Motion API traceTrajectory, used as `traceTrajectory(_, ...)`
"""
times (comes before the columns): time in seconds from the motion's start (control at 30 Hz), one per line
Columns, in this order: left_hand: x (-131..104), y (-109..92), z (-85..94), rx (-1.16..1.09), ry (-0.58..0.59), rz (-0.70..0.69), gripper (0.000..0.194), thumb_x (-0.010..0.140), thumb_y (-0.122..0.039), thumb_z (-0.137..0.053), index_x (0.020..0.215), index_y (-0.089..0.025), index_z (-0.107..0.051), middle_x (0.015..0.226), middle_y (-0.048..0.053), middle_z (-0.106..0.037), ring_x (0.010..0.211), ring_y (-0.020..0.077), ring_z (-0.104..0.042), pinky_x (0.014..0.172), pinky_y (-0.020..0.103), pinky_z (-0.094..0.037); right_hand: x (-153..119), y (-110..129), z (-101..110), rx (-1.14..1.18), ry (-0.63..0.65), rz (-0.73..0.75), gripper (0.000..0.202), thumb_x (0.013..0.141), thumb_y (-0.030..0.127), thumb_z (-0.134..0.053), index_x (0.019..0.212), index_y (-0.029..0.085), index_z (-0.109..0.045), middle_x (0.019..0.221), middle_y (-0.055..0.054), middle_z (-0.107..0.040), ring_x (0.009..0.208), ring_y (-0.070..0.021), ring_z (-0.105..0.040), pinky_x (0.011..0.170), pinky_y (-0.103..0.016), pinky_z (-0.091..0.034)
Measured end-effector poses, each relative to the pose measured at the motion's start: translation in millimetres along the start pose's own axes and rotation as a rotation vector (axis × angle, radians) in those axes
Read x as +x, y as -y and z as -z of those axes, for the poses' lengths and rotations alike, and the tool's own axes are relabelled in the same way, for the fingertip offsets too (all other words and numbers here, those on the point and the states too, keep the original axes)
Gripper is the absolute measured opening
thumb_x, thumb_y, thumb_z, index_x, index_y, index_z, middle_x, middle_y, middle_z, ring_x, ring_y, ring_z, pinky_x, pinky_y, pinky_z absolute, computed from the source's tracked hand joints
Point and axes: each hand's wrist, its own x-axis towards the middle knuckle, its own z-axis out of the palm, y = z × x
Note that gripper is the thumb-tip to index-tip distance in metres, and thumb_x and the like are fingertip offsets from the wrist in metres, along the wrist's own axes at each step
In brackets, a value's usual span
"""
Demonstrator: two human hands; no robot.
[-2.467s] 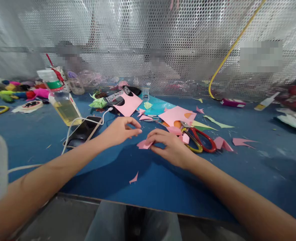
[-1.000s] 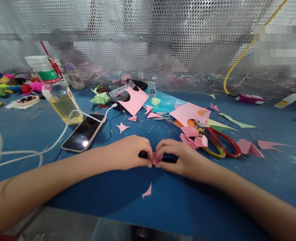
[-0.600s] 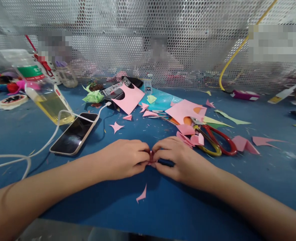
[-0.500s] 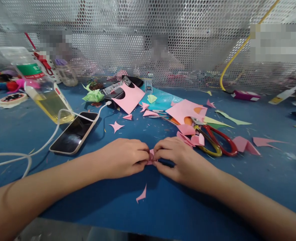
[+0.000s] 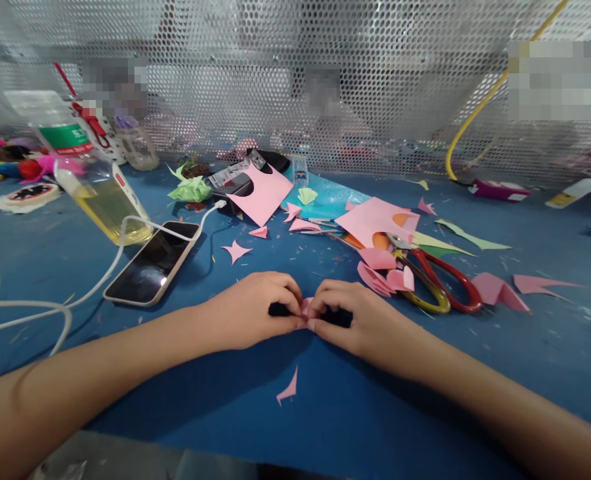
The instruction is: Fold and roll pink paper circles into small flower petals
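Note:
A small piece of pink paper (image 5: pixel 306 308) is pinched between both hands over the middle of the blue table (image 5: pixel 215 413). My left hand (image 5: pixel 260 310) grips its left side with thumb and fingers. On the other side, my right hand (image 5: pixel 348 313) pinches it too, the fingertips of both hands nearly meeting. Most of this paper is hidden by the fingers. Just beyond my right hand lie several cut pink paper pieces (image 5: pixel 375 277) and scissors (image 5: pixel 448 280) with red and yellow handles. Nearer to me rests a thin pink scrap (image 5: pixel 288 388).
A phone (image 5: pixel 153 263) with a white cable (image 5: pixel 95 288) lies left of my left hand. Behind it a bottle (image 5: pixel 103 200) of yellow liquid leans. Pink sheets with cut-outs (image 5: pixel 270 197) and a blue sheet (image 5: pixel 320 193) lie farther back, before a perforated metal panel (image 5: pixel 255 87).
The fingers of both hands have shifted slightly around the pink paper, and the left fingers are more arched. The whole view has moved a little; the things on the table stay put.

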Motion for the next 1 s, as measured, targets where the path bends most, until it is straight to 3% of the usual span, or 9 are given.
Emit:
traceTrajectory(0.47, 3, 5, 1.3, -0.138, 0.012, 0.055, 0.008, 0.075, -0.021, -0.063, 0.08, -0.018, -0.069, 0.093, 0.002, -0.062, 0.083, 0.0113, -0.059, 0.077, 0.024, -0.045, 4, -2, 2, 0.103, 0.067, -0.193, 0.006, 0.073, 0.023, -0.06, 0.078, 0.02, -0.062, 0.077, 0.0, -0.061, 0.07, -0.0129, -0.056, 0.063, -0.026, -0.043)
traceTrajectory(0.73, 0, 4, 4.9, -0.139, 0.047, -0.009, 0.008, 0.074, -0.02, -0.063, 0.08, -0.018, -0.067, 0.097, 0.003, -0.062, 0.087, 0.0129, -0.059, 0.082, 0.027, -0.045, 0, -8, 11, 0.15, 0.173, -0.03, 0.008, 0.078, 0.023, -0.057, 0.081, 0.021, -0.063, 0.089, -0.003, -0.061, 0.082, -0.0151, -0.059, 0.075, -0.03, -0.046)
traceTrajectory(0.87, -4, 3, 5.7, 0.006, 0.056, -0.068, 0.012, 0.073, -0.014, -0.058, 0.082, -0.019, -0.066, 0.1, 0.002, -0.062, 0.089, 0.0134, -0.058, 0.084, 0.026, -0.043, 0, -8, 11, 0.019, 0.11, 0.059, 0.009, 0.081, 0.023, -0.053, 0.08, 0.021, -0.062, 0.084, -0.003, -0.062, 0.081, -0.016, -0.059, 0.072, -0.03, -0.046)
traceTrajectory(1.0, -6, 4, 6.6, 0.175, 0.054, -0.138, 0.016, 0.079, -0.014, -0.05, 0.084, -0.02, -0.064, 0.108, 0.003, -0.058, 0.096, 0.0152, -0.055, 0.084, 0.026, -0.042, 2, -10, 13, -0.09, -0.069, 0.081, 0.013, 0.08, 0.023, -0.054, 0.091, 0.022, -0.061, 0.098, -0.004, -0.062, 0.092, -0.018, -0.057, 0.082, -0.033, -0.044)
